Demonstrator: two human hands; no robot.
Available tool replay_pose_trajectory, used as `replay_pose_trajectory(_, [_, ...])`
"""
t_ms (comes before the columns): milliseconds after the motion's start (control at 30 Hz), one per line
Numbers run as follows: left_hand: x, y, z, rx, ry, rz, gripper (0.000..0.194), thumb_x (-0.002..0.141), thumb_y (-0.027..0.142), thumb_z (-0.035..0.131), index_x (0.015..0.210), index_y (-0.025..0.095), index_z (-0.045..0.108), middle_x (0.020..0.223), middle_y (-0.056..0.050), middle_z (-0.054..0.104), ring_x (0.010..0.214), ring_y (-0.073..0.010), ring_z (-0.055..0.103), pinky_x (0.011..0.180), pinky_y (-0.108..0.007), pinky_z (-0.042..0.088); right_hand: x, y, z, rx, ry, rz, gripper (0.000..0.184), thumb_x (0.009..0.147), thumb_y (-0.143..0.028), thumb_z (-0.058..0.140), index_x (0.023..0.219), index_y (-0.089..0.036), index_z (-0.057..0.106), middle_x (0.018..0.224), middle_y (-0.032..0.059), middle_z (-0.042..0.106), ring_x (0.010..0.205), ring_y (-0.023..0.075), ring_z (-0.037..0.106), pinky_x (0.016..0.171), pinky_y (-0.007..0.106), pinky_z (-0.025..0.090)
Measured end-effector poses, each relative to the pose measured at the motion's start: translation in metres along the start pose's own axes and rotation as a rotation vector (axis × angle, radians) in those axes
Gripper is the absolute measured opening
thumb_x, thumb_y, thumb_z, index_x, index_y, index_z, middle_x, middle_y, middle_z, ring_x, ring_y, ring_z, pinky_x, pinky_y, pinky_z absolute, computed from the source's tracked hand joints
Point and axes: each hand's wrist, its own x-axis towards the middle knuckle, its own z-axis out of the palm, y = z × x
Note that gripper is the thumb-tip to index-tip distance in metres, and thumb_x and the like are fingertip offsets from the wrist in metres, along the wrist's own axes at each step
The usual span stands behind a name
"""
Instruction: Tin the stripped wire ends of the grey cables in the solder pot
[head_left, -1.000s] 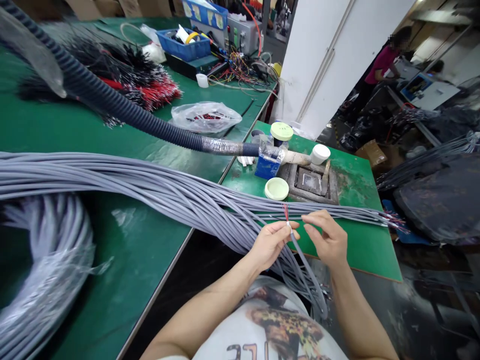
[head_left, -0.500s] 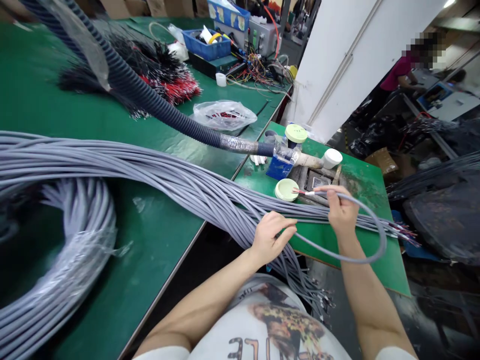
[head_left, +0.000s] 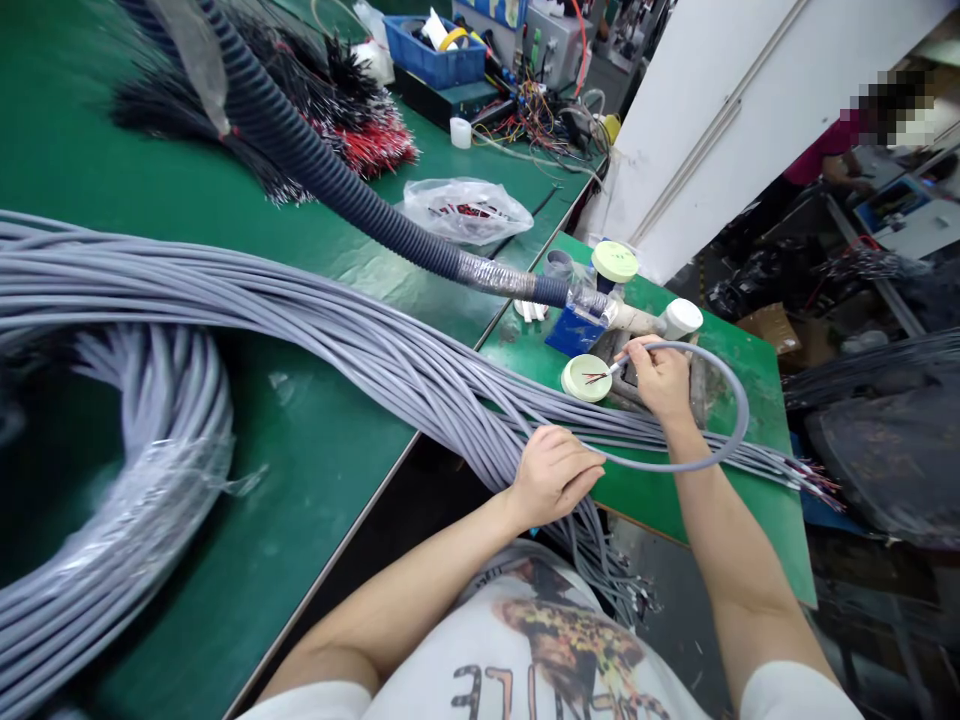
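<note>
My right hand pinches the end of a grey cable, which loops round to the right and back to my left hand. The cable's stripped red wire tips rest in a small round pale-green tin on the green side table. My left hand is closed on the same cable, just above the thick bundle of grey cables that runs across the bench and hangs off its edge.
A black corrugated hose ends over a metal pot near a blue box and white lidded jars. A coil of grey cable lies left. Red-black wire bundles and a plastic bag sit behind. A person stands far right.
My right hand took the cable end from my left and carried it forward, and the wire tips went down into the green tin. My left hand slid back along the cable.
</note>
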Motion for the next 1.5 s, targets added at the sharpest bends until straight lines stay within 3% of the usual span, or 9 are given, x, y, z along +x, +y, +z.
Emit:
replay_pose_trajectory(400, [-0.001, 0.000, -0.002, -0.015, -0.031, -0.013, 0.017, 0.084, 0.021, 0.060, 0.100, 0.021, 0.065, 0.082, -0.003, 0.073, 0.079, -0.0158, 0.062, 0.084, -0.035, 0.043, 0.003, 0.000, 0.003, -0.056, -0.041, 0.017, 0.031, 0.092, -0.037, 0.047, 0.077, -0.018, 0.066, 0.071, 0.0018, 0.071, 0.055, 0.0136, 0.056, 0.054, 0.025, 0.040])
replay_pose_trajectory(600, [0.002, 0.002, -0.004, -0.014, -0.010, 0.009, 0.017, 0.082, 0.018, 0.062, 0.099, 0.020, 0.065, 0.080, -0.002, 0.072, 0.079, -0.0156, 0.062, 0.084, -0.035, 0.043, 0.003, 0.000, -0.037, -0.147, 0.122, 0.000, 0.032, 0.092, -0.038, 0.048, 0.076, -0.019, 0.068, 0.073, 0.0030, 0.071, 0.064, 0.0164, 0.062, 0.063, 0.027, 0.045])
replay_pose_trajectory(800, [0.002, 0.003, -0.005, 0.007, -0.023, 0.012, 0.021, 0.080, 0.014, 0.064, 0.100, 0.020, 0.064, 0.080, -0.002, 0.072, 0.078, -0.0157, 0.062, 0.084, -0.036, 0.044, 0.004, 0.037, -0.069, -0.237, 0.226, 0.064, 0.029, 0.090, -0.032, 0.048, 0.071, -0.019, 0.064, 0.069, 0.0041, 0.070, 0.068, 0.0185, 0.065, 0.068, 0.030, 0.047])
replay_pose_trajectory(1100, [0.003, 0.005, -0.005, 0.033, -0.035, 0.015, 0.017, 0.082, 0.016, 0.061, 0.099, 0.020, 0.064, 0.079, -0.002, 0.072, 0.076, -0.0156, 0.063, 0.083, -0.035, 0.044, 0.005, 0.079, -0.067, -0.303, 0.231, 0.160, 0.027, 0.088, -0.032, 0.047, 0.070, -0.020, 0.063, 0.070, 0.0042, 0.071, 0.073, 0.0201, 0.065, 0.073, 0.031, 0.047])
replay_pose_trajectory(1500, [0.003, 0.005, -0.004, 0.056, -0.050, 0.020, 0.020, 0.081, 0.016, 0.063, 0.100, 0.021, 0.064, 0.079, -0.001, 0.072, 0.077, -0.0157, 0.063, 0.083, -0.035, 0.044, 0.007, 0.096, -0.058, -0.359, 0.181, 0.204, 0.028, 0.088, -0.034, 0.047, 0.069, -0.021, 0.063, 0.073, 0.0042, 0.071, 0.074, 0.0206, 0.065, 0.074, 0.031, 0.046])
